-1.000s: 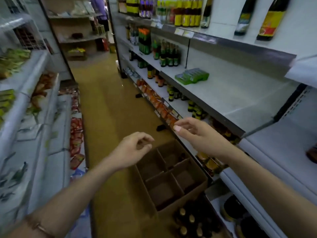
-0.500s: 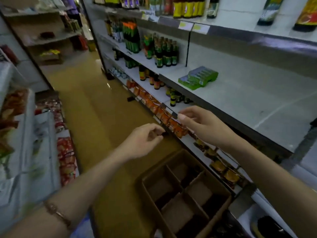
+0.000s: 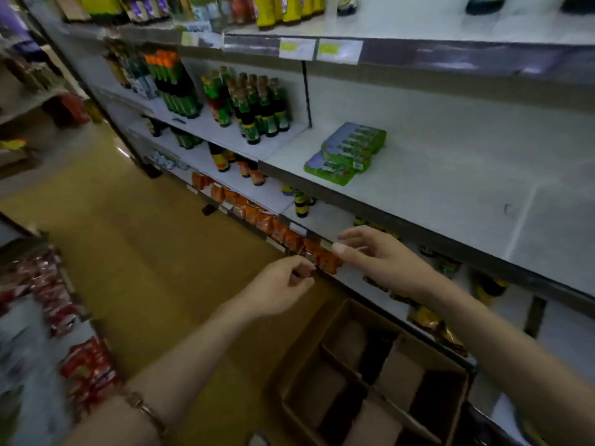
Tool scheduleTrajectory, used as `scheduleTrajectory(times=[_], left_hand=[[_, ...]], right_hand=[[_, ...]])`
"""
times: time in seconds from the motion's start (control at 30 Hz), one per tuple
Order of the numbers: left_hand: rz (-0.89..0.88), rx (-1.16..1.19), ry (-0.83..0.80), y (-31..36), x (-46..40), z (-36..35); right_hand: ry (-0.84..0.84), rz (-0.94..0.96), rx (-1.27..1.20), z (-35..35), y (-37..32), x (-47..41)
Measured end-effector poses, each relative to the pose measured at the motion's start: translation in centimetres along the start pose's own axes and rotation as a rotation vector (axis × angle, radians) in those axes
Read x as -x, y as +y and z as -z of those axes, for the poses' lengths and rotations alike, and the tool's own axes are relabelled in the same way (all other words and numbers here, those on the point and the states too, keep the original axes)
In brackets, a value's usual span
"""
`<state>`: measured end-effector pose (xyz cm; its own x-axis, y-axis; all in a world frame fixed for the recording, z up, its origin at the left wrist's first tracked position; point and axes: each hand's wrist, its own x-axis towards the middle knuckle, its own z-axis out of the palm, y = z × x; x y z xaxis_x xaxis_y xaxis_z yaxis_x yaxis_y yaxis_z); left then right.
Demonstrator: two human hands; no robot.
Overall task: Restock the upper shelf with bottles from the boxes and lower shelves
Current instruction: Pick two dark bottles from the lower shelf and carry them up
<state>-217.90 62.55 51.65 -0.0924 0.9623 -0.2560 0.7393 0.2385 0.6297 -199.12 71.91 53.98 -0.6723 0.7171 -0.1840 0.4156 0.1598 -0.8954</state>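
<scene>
A brown cardboard box (image 3: 450, 386) with dividers stands on the floor below my hands, and the compartments I can see look empty. My left hand (image 3: 281, 286) hovers over the aisle with its fingers loosely curled and holds nothing. My right hand (image 3: 380, 257) reaches toward the edge of a lower shelf (image 3: 322, 220), its fingers relaxed and holding nothing. The upper shelf (image 3: 450, 27) carries yellow-labelled bottles (image 3: 289, 8) at its left part. Dark green-labelled bottles (image 3: 260, 107) stand on the middle shelf (image 3: 450, 188). One small dark bottle (image 3: 301, 204) sits on the lower shelf.
Green flat packs (image 3: 347, 152) lie on the middle shelf. Orange packets (image 3: 267, 222) hang along the lower shelf's front edge by my hands. A rack with red packets (image 3: 85, 368) borders the aisle on the left. Tan floor (image 3: 145, 252) runs between them.
My view has swung up and closer to the shelves. Both hands have moved forward to the lower shelf's edge, and the box now sits lower in view.
</scene>
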Motion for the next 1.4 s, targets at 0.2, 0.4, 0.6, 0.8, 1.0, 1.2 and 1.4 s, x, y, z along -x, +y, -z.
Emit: scheduleTrajectory(times=[0.2,0.4,0.6,0.8,1.0,1.2,1.4], left_hand=[[-0.124,0.014,-0.182,-3.2,-9.5,-1.0],[-0.256,0.009,-0.354,-8.1,-20.5,-2.6],[-0.341,-0.027,-0.618,-8.5,-26.0,-6.1],[-0.428,-0.159,-0.808,-7.0,-26.5,-9.7],[-0.329,-0.309,-0.895,-9.4,-26.4,-14.0],[-0.194,-0.389,-0.998,-16.1,-28.7,-22.2],[-0.177,-0.407,-1.008,-23.5,-32.5,-32.2]], right_hand=[[0.197,-0.099,-0.045,-0.2,3.6,-5.2],[0.536,-0.336,-0.140,-3.2,9.1,-11.0],[0.758,-0.572,-0.245,-6.2,11.0,-10.9],[0.868,-0.720,-0.210,-7.1,12.4,-8.4],[0.815,-0.802,-0.234,-8.7,17.4,-5.9],[0.750,-0.839,-0.306,-10.6,27.5,-6.8],[0.742,-0.921,-0.317,-15.3,41.5,-10.8]])
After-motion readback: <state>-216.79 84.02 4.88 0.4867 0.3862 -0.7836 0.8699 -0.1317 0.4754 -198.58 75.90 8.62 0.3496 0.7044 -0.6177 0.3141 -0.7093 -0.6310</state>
